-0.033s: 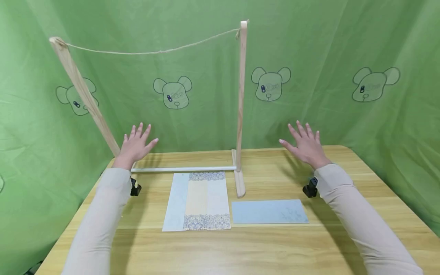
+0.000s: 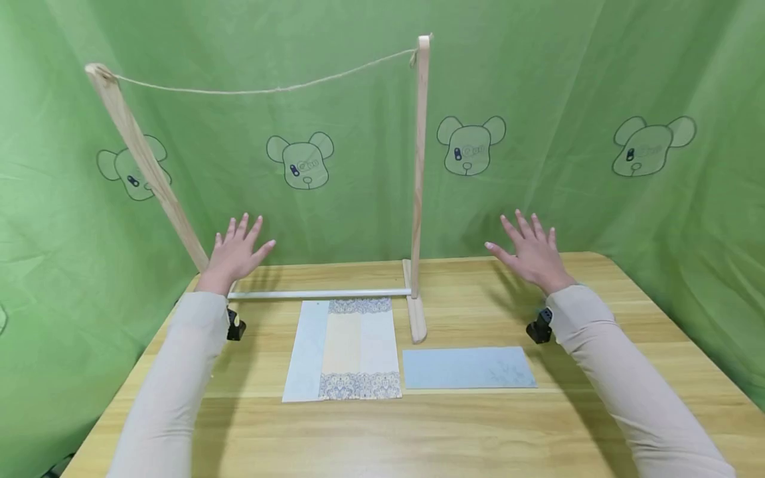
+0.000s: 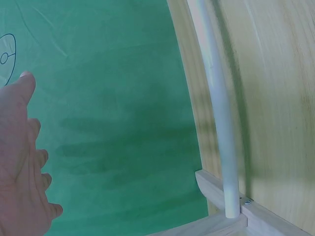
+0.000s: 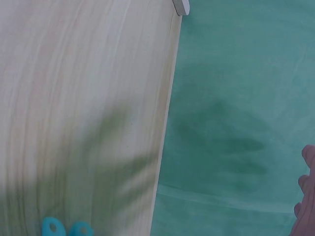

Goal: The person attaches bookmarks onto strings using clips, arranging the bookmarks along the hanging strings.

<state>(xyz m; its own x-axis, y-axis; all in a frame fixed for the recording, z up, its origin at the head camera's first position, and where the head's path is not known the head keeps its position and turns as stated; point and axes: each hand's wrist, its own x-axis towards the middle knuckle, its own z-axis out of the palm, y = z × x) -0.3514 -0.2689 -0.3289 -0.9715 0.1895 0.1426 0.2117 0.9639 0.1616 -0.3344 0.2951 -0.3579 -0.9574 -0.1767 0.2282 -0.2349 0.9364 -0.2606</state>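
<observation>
My left hand (image 2: 230,259) is held out in the air with fingers spread, in front of the wooden rack's left post (image 2: 149,159). It holds nothing. In the left wrist view the rack's white crossbar (image 3: 219,108) runs beside the hand. Over the back right of the table my right hand (image 2: 532,255) is likewise raised, its fingers straight and apart. Between the arms lie overlapping paper sheets (image 2: 343,345) in pale blue, cream and white with lace-patterned borders. A separate blue paper strip (image 2: 466,368) lies to their right, nearer the right sleeve.
A string (image 2: 257,91) sags between the rack's two posts. The right post (image 2: 420,166) stands on a wooden foot (image 2: 416,318). Two teal loops (image 4: 53,227), like scissor handles, show at the right wrist view's bottom edge. A green curtain (image 2: 370,219) hangs behind the wooden table (image 2: 382,438).
</observation>
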